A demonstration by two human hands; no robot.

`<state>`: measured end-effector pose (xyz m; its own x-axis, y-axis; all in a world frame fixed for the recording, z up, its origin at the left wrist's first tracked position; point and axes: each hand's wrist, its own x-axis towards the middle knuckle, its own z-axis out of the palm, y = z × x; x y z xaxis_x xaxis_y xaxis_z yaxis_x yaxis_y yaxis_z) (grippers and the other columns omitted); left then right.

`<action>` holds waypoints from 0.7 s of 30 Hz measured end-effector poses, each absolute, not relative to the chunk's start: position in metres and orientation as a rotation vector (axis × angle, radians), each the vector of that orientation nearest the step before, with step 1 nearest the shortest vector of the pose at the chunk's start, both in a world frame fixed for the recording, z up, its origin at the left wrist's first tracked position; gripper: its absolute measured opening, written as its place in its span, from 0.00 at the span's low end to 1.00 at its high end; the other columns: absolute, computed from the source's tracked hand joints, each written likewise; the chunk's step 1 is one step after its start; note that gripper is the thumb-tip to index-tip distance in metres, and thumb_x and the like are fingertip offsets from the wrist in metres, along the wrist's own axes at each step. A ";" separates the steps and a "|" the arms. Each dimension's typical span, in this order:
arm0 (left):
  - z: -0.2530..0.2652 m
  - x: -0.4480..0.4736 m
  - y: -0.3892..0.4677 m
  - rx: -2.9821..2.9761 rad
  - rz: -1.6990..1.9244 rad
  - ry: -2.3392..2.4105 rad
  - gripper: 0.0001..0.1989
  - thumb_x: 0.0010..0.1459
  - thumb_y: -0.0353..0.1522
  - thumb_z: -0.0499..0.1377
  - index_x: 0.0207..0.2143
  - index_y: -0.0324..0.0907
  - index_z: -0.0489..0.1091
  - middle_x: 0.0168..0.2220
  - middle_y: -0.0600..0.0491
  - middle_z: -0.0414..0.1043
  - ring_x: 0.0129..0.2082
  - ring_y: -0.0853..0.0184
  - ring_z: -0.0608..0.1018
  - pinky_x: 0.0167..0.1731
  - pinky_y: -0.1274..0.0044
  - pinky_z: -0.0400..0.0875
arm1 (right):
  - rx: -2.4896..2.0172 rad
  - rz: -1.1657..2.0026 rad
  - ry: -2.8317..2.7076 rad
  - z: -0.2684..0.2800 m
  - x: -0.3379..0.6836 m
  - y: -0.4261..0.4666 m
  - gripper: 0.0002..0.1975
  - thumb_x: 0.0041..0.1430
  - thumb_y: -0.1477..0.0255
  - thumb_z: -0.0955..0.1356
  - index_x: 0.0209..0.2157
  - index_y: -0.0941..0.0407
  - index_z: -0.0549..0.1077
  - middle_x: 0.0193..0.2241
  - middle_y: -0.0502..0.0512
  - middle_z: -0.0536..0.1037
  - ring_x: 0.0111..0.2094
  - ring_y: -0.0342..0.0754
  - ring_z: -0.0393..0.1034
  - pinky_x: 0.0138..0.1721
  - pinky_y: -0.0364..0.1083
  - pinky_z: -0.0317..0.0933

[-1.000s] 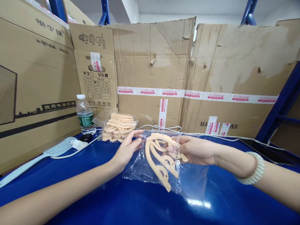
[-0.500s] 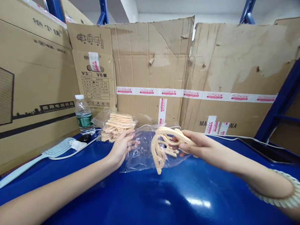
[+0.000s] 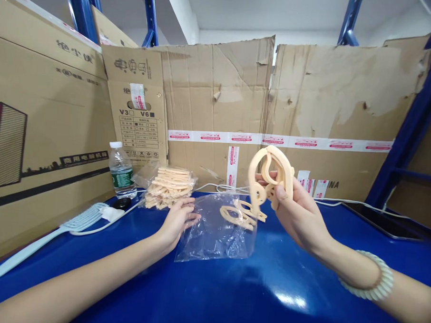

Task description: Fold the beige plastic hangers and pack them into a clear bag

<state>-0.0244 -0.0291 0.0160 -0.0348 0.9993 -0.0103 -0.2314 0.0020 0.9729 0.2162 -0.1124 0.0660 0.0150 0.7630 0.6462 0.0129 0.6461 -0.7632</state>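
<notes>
My right hand [image 3: 295, 203] grips a beige plastic folding hanger [image 3: 289, 172], folded up, raised above the table in front of the cardboard. Below and left of it, more beige folding hangers [image 3: 234, 218] lie at a clear plastic bag [image 3: 212, 237]; whether they are inside it or beneath it I cannot tell. My left hand [image 3: 175, 226] rests low by the bag's left edge, fingers stretched out and slightly apart, their tips touching the film. Its thumb is hidden. Just behind that hand sits a stacked pile of beige hangers [image 3: 171, 186] on clear plastic.
On the left are a water bottle [image 3: 122, 171], a black round lid [image 3: 121, 203] and a light blue hairbrush [image 3: 51, 235]. Cardboard sheets [image 3: 214, 109] wall off the back of the blue table [image 3: 209, 294]. A dark tablet [image 3: 380, 221] lies at the right, near a white cable [image 3: 331, 202].
My right hand has lifted the beige hanger up and turned it upright, away from the bag. Other hangers stay behind at the bag, which lies flatter. My left hand has hardly moved.
</notes>
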 end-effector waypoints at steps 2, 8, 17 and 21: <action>0.016 -0.024 -0.030 1.024 1.343 1.063 0.13 0.51 0.21 0.56 0.40 0.39 0.68 0.33 0.53 0.69 0.23 0.70 0.78 0.27 0.77 0.72 | -0.681 0.612 -1.414 0.072 0.216 -0.108 0.15 0.65 0.60 0.62 0.50 0.49 0.63 0.53 0.58 0.73 0.51 0.52 0.69 0.50 0.54 0.66; 0.036 -0.032 -0.027 1.094 1.460 1.015 0.13 0.54 0.21 0.54 0.41 0.40 0.68 0.32 0.54 0.69 0.24 0.72 0.78 0.29 0.80 0.72 | -0.752 0.584 -1.293 0.086 0.247 -0.081 0.21 0.60 0.56 0.65 0.52 0.48 0.65 0.51 0.56 0.73 0.51 0.54 0.70 0.45 0.53 0.69; 0.119 -0.078 0.029 1.369 1.503 1.133 0.08 0.64 0.25 0.56 0.46 0.36 0.69 0.37 0.52 0.74 0.29 0.70 0.77 0.31 0.75 0.76 | -1.015 0.867 -1.442 0.028 0.267 -0.036 0.24 0.55 0.60 0.70 0.51 0.53 0.66 0.46 0.60 0.77 0.46 0.56 0.75 0.49 0.54 0.69; 0.149 -0.099 0.074 1.539 1.394 1.393 0.11 0.66 0.33 0.58 0.48 0.37 0.69 0.43 0.49 0.73 0.36 0.66 0.78 0.34 0.72 0.77 | -1.137 0.877 -1.672 0.018 0.261 -0.026 0.22 0.57 0.63 0.69 0.50 0.58 0.70 0.46 0.62 0.79 0.46 0.57 0.75 0.47 0.53 0.70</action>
<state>-0.0995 0.0745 0.1489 -0.1187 0.9513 0.2845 0.2839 -0.2421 0.9278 0.2612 -0.0263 0.0181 -0.1684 0.9438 0.2845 0.3023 0.3241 -0.8964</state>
